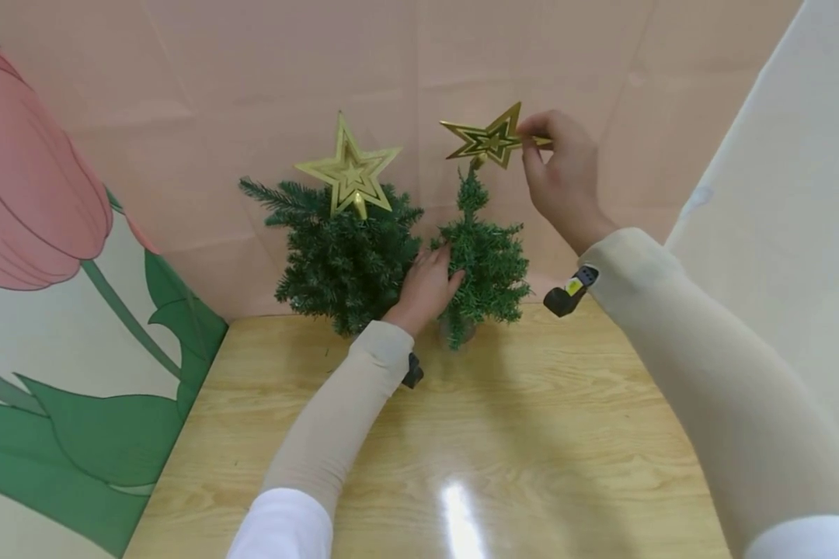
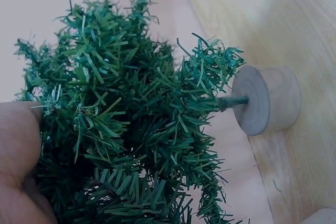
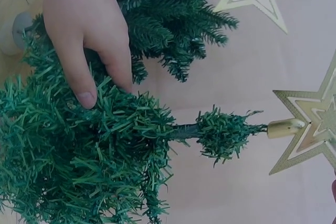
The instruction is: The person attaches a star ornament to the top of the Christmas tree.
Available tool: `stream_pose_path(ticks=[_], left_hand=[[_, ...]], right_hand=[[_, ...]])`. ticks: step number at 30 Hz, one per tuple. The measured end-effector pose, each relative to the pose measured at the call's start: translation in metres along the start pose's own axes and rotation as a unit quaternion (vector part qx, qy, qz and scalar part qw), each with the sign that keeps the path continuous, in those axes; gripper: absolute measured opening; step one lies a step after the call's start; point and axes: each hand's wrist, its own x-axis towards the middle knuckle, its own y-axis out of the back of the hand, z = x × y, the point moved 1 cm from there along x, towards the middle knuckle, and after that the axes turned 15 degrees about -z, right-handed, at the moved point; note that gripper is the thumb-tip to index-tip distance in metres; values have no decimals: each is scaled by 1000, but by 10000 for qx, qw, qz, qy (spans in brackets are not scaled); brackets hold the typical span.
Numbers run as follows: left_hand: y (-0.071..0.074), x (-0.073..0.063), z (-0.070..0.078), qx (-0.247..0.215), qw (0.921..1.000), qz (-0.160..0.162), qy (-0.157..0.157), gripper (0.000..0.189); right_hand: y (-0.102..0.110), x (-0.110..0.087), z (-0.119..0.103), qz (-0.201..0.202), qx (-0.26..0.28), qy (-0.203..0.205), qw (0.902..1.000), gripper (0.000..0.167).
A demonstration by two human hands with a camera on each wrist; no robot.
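Note:
My right hand [image 1: 562, 167] pinches one point of a gold star tree topper [image 1: 491, 141] between thumb and fingers. The topper's short gold socket [image 3: 286, 128] sits at the tip of a small green artificial Christmas tree [image 1: 485, 256], and the star tilts in the head view. Lower down, my left hand [image 1: 428, 283] holds that tree's left side, its thumb over the front branches and its other fingertips hidden among the needles. The tree's stem rises from a round, pale base [image 2: 281, 100].
Close on the left stands a fuller, darker green tree [image 1: 342, 272] bearing another gold star [image 1: 349, 172]. Both trees are near the back of a wooden table [image 1: 531, 435], before a pink backdrop [image 1: 287, 62]. A tulip picture [image 1: 35, 178] covers the left side.

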Motion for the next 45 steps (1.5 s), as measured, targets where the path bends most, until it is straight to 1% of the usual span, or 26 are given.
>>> stream_pose_path(ticks=[9,14,19,24,28,31,39,45], left_hand=[[-1,1,-2,13,10000,9,34,65],[-2,2,-1,20,10000,-48,14,66],[-1,1,-1,69,10000,-35,-8,66],[-2,1,-1,67,10000,-43,25,65],[-3,2,-2,69,10000,-63,-23,64],[-3,2,-2,71,9999,-32,-63,64],[-1,-1,-1,39,9999,-97,14,65],[-2,-1,0,-5,10000,-58,-32,64]], right_hand=[[-4,6,1,-146,-86,-198,9997,18],[-5,9,1,-391,-143,-373,9984,20],[-4,11,1,-563,-184,-561,9967,22],[-3,14,1,-669,-320,-567,9956,24],[-1,18,0,-722,-498,-517,9948,27],[0,21,-1,-774,-537,-518,9942,29],[0,25,2,-953,-584,-700,9913,30],[0,26,2,-1122,-688,-758,9884,32]])
